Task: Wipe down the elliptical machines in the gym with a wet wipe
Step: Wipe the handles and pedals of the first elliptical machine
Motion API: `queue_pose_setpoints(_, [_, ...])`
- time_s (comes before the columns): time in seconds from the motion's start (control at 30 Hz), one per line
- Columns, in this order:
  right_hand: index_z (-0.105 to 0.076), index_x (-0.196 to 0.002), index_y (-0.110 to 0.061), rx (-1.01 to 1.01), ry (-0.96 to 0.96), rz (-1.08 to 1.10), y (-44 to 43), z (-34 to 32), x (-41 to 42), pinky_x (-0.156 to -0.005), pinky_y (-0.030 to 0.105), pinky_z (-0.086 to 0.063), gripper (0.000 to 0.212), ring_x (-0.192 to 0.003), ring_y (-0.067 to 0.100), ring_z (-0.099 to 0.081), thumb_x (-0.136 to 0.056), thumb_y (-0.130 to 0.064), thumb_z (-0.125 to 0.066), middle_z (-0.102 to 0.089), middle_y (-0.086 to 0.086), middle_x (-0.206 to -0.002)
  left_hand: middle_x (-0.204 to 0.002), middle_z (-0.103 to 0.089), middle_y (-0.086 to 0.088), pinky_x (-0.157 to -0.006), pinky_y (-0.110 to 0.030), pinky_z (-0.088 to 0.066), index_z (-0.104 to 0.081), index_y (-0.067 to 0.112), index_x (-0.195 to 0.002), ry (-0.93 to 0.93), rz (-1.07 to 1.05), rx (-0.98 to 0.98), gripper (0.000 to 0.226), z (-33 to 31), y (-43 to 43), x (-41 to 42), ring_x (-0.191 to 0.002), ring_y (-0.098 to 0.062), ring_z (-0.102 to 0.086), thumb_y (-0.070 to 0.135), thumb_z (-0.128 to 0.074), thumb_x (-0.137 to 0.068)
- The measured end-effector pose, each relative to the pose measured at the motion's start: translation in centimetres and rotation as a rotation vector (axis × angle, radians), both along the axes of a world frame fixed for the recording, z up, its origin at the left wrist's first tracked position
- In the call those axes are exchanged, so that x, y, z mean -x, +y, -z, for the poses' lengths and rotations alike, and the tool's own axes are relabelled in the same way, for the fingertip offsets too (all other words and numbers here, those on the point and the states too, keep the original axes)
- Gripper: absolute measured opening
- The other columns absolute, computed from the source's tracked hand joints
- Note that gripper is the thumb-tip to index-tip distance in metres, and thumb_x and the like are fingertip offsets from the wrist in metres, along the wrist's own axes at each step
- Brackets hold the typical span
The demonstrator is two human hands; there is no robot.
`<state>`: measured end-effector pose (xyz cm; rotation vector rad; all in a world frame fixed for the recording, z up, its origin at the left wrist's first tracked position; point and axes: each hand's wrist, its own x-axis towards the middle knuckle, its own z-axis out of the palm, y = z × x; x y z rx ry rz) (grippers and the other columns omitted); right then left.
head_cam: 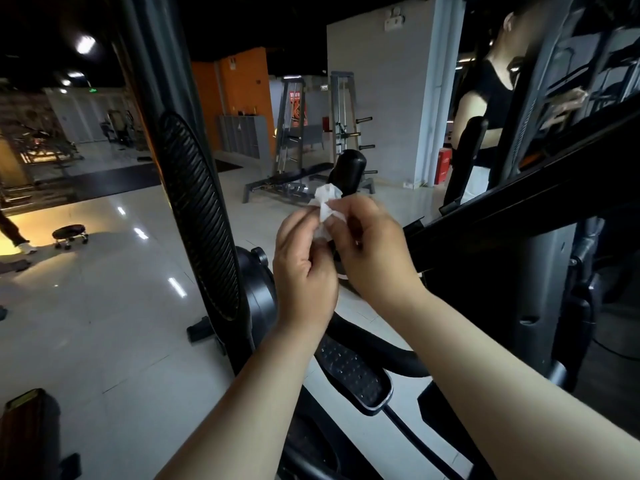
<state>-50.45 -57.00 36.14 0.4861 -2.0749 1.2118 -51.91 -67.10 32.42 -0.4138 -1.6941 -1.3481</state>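
Observation:
A crumpled white wet wipe (325, 207) sits between my two hands in the middle of the head view. My left hand (304, 268) pinches its left side and my right hand (372, 251) pinches its right side, both with curled fingers. Just behind the wipe rises a black padded handle end (349, 171) of the elliptical machine. The machine's tall ribbed handlebar grip (199, 216) stands to the left, its black flywheel housing (258, 292) sits below my hands, and a studded foot pedal (353, 374) lies under my forearms.
A dark slanted frame bar (519, 206) crosses the right side. Another person (485, 109) stands at a machine at the far right. A weight bench and rack (304, 174) stand behind on the glossy tiled floor (104, 306). A small wheeled stool (70, 234) is at left.

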Motion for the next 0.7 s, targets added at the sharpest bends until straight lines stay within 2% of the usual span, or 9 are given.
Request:
queue_pose_setpoints(0.07, [-0.063,-0.103,-0.014,-0.015,0.076,0.045,0.4,-0.8,0.0,-0.070,0.030,-0.045,0.007,-0.081,0.016,-0.058,-0.101,-0.016,-0.057,-0.058,-0.005,-0.087,-0.121,-0.061,0.005,-0.101,-0.020,-0.045,-0.070,0.001,-0.117,0.023,0.003,-0.041,0.036,-0.1,0.1,-0.1,-0.119,0.004,-0.056,-0.009,-0.052,-0.088])
queue_pose_setpoints(0.13, [-0.061,-0.104,-0.013,0.089,0.192,0.110,0.9,-2.5,-0.1,-0.074,0.034,-0.050,0.008,-0.087,0.015,-0.059,-0.102,-0.015,-0.053,-0.060,0.003,-0.096,-0.123,-0.061,-0.003,-0.101,-0.026,-0.048,-0.067,0.002,-0.122,0.045,0.037,-0.065,0.042,-0.6,0.2,-0.2,-0.120,-0.005,-0.057,-0.012,-0.051,-0.086])
queue_pose_setpoints(0.2, [-0.063,-0.114,-0.011,0.157,0.269,0.194,1.4,-4.5,0.5,-0.080,0.020,-0.048,0.017,-0.090,-0.001,-0.053,-0.103,-0.011,-0.050,-0.056,0.003,-0.106,-0.131,-0.058,-0.003,-0.106,-0.034,-0.047,-0.063,0.011,-0.130,0.022,0.074,-0.058,0.049,-1.1,0.4,-0.1,-0.126,-0.012,-0.055,-0.012,-0.051,-0.089])
queue_pose_setpoints(0.23, [-0.064,-0.117,-0.010,0.133,0.274,0.222,1.5,-5.3,0.9,-0.080,0.010,-0.043,0.022,-0.089,-0.005,-0.051,-0.102,-0.008,-0.049,-0.054,0.003,-0.109,-0.135,-0.057,-0.002,-0.109,-0.037,-0.045,-0.061,0.014,-0.133,-0.004,0.086,-0.047,0.050,-1.2,0.5,0.0,-0.130,-0.013,-0.053,-0.011,-0.051,-0.090])
queue_pose_setpoints(0.3, [-0.068,-0.116,-0.005,0.034,0.289,0.246,1.3,-5.3,1.4,-0.079,0.001,-0.037,0.025,-0.086,0.003,-0.048,-0.097,-0.002,-0.051,-0.053,0.006,-0.108,-0.142,-0.053,-0.006,-0.113,-0.040,-0.043,-0.059,0.009,-0.138,-0.031,0.077,0.003,0.051,-0.8,0.7,0.3,-0.136,-0.015,-0.050,-0.010,-0.050,-0.091])
queue_pose_setpoints(0.43, [-0.064,-0.100,-0.002,-0.018,0.292,0.232,1.1,-1.9,1.0,-0.071,0.016,-0.039,0.013,-0.081,0.011,-0.047,-0.094,0.001,-0.053,-0.050,0.002,-0.096,-0.146,-0.050,-0.014,-0.117,-0.031,-0.039,-0.055,-0.002,-0.141,0.021,0.004,0.100,0.059,0.5,0.8,0.6,-0.140,-0.020,-0.047,-0.020,-0.047,-0.086])
queue_pose_setpoints(0.5, [-0.065,-0.111,-0.004,0.002,0.280,0.203,1.3,-1.8,0.8,-0.076,0.020,-0.044,0.020,-0.086,0.012,-0.050,-0.096,-0.001,-0.052,-0.051,0.003,-0.101,-0.148,-0.047,-0.019,-0.118,-0.035,-0.039,-0.052,-0.005,-0.142,0.042,0.002,0.128,0.060,0.9,0.8,0.6,-0.142,-0.026,-0.045,-0.021,-0.045,-0.085])
queue_pose_setpoints(0.6, [-0.055,-0.140,-0.007,0.013,0.252,0.199,1.1,-2.4,1.0,-0.085,0.009,-0.042,0.038,-0.093,0.011,-0.051,-0.102,-0.004,-0.050,-0.048,0.001,-0.109,-0.150,-0.045,-0.021,-0.118,-0.041,-0.039,-0.050,-0.006,-0.144,0.042,0.012,0.149,0.060,1.2,0.9,0.6,-0.144,-0.030,-0.043,-0.019,-0.042,-0.085])
queue_pose_setpoints(0.7, [-0.063,-0.123,-0.005,-0.025,0.199,0.233,0.5,-0.3,1.3,-0.072,0.009,-0.036,0.024,-0.080,0.010,-0.047,-0.102,-0.006,-0.050,-0.047,0.001,-0.097,-0.151,-0.044,-0.020,-0.119,-0.040,-0.038,-0.050,-0.005,-0.144,0.038,-0.002,0.160,0.059,1.7,0.9,0.5,-0.145,-0.030,-0.042,-0.018,-0.042,-0.086])
